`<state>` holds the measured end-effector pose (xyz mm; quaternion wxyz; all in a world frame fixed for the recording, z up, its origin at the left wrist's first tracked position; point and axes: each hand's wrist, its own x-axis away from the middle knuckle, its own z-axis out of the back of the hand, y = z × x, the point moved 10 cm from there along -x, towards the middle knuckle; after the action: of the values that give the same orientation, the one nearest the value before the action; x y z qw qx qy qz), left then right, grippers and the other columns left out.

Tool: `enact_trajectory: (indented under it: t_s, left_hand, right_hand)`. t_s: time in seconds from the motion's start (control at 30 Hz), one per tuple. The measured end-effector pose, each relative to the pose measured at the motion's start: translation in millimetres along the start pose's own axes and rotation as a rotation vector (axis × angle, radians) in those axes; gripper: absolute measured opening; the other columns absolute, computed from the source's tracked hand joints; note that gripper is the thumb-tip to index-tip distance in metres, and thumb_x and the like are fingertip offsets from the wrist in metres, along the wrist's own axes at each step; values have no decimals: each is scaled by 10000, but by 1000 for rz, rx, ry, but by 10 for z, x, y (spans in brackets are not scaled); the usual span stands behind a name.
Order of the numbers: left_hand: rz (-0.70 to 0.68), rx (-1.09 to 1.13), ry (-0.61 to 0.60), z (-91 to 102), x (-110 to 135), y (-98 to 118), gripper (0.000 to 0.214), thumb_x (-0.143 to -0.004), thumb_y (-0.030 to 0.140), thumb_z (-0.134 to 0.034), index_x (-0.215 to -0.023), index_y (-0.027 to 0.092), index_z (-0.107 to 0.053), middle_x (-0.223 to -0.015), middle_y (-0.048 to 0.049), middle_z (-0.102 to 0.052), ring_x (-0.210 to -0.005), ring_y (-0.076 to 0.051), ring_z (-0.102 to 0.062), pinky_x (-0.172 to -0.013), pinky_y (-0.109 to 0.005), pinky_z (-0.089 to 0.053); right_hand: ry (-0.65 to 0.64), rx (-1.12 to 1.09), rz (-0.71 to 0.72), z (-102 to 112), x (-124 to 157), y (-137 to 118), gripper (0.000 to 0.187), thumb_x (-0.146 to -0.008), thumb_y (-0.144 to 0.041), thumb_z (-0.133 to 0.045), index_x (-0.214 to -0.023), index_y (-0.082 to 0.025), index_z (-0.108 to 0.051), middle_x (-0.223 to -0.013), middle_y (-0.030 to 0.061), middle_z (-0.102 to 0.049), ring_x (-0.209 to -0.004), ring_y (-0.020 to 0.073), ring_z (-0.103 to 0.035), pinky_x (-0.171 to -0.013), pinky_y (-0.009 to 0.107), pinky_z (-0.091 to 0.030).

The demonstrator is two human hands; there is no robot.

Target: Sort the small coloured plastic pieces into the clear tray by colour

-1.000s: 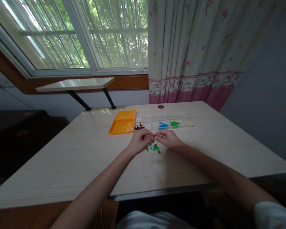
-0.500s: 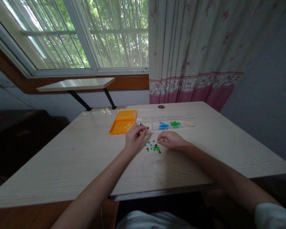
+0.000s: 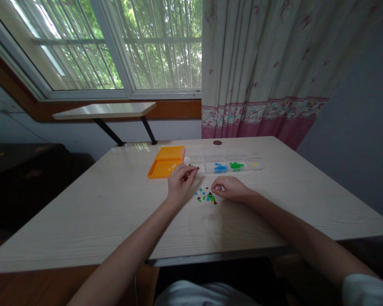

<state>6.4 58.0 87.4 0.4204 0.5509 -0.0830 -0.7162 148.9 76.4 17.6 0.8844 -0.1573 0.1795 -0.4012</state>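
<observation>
Between thumb and forefinger, my left hand (image 3: 180,180) pinches a small dark brown piece (image 3: 197,168) in front of a clear plastic container (image 3: 200,168). My right hand (image 3: 228,187) rests on the table with its fingers curled; whether anything is inside them is hidden. Between the hands lies a loose pile of tiny mixed pieces (image 3: 210,197) in green, blue, brown and yellow. Other clear compartments hold blue pieces (image 3: 220,168), green pieces (image 3: 236,166) and a few yellow pieces (image 3: 254,164). Part of the brown compartment is covered by my left hand.
An open orange case (image 3: 159,171) with a few white pieces inside stands just left of the clear containers. A raised shelf (image 3: 105,110) on black legs is at the back left of the pale wooden table (image 3: 115,221). Behind are a window and a curtain (image 3: 258,76).
The view has shifted slightly. Both hands keep nearly the same pose, and the brown piece is still in my left fingertips.
</observation>
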Motion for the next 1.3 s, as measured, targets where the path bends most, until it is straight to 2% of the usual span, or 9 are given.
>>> enact_trajectory:
  t_s: [0.27, 0.43, 0.63, 0.7, 0.77, 0.9, 0.97, 1.03, 1.3]
  left_hand:
    - [27, 6, 56, 31, -18, -101, 143, -775, 285, -578, -824, 167, -643, -747, -22, -613, -598, -93, -491, -551, -208, -391]
    - [106, -47, 75, 35, -36, -311, 161, -783, 293, -558, -840, 173, -649, -701, -9, -582, -574, -92, -480, -548, -209, -392]
    - [172, -181, 43, 22, -72, -490, 150, -767, 257, -554, -830, 166, -656, -721, -18, -558, -588, -106, -486, -577, -231, -403]
    - [166, -164, 8, -19, -68, -481, 150, -774, 244, -542, -831, 158, -651, -741, -26, -566, -601, -105, -490, -583, -228, -408]
    - [125, -120, -79, -130, -47, -422, 136, -772, 233, -544, -812, 153, -648, -752, -32, -581, -598, -99, -487, -573, -218, -405]
    - [4, -37, -374, -483, 81, -217, 128, -767, 221, -552, -793, 159, -660, -693, -20, -579, -559, -86, -465, -541, -201, -378]
    - [-20, -20, -472, -591, 145, -143, 132, -766, 216, -554, -792, 161, -671, -663, -15, -563, -571, -89, -470, -547, -199, -372]
    - [-17, -14, -502, -626, 169, -109, 127, -756, 219, -569, -787, 159, -677, -646, -12, -556, -582, -93, -473, -555, -200, -368]
    - [-15, -4, -493, -620, 170, -106, 118, -743, 240, -589, -766, 158, -671, -640, -10, -551, -584, -94, -466, -542, -198, -351]
  right_hand:
    - [-27, 26, 5, -24, 2, -6, 156, -785, -259, -520, -846, -195, -648, -747, 19, -630, -670, 128, -543, -612, 224, -358]
    - [-14, 10, 13, -29, 2, -18, 148, -787, -246, -520, -849, -186, -641, -751, 24, -620, -671, 127, -534, -614, 224, -358]
    - [75, -94, 25, 68, -10, -44, 149, -809, -268, -508, -837, -177, -622, -710, 10, -583, -636, 111, -501, -602, 214, -357]
    - [110, -114, 20, 120, -11, -50, 158, -818, -280, -501, -832, -171, -614, -704, 9, -568, -617, 107, -481, -590, 214, -352]
    - [140, -118, 17, 163, -9, -55, 169, -830, -285, -484, -842, -165, -602, -707, 12, -558, -613, 108, -470, -591, 217, -352]
    - [189, -116, 32, 205, 1, -56, 183, -852, -292, -455, -876, -163, -582, -751, 24, -561, -674, 123, -492, -634, 229, -370]
    - [201, -108, 49, 200, 4, -56, 186, -858, -295, -449, -887, -166, -579, -781, 32, -570, -717, 131, -508, -664, 234, -380]
    - [204, -94, 65, 186, 6, -60, 191, -863, -297, -443, -902, -168, -579, -811, 39, -580, -749, 135, -520, -689, 237, -385]
    - [211, -40, 72, 172, 11, -115, 211, -867, -330, -450, -924, -182, -589, -838, 46, -602, -758, 138, -544, -690, 235, -393]
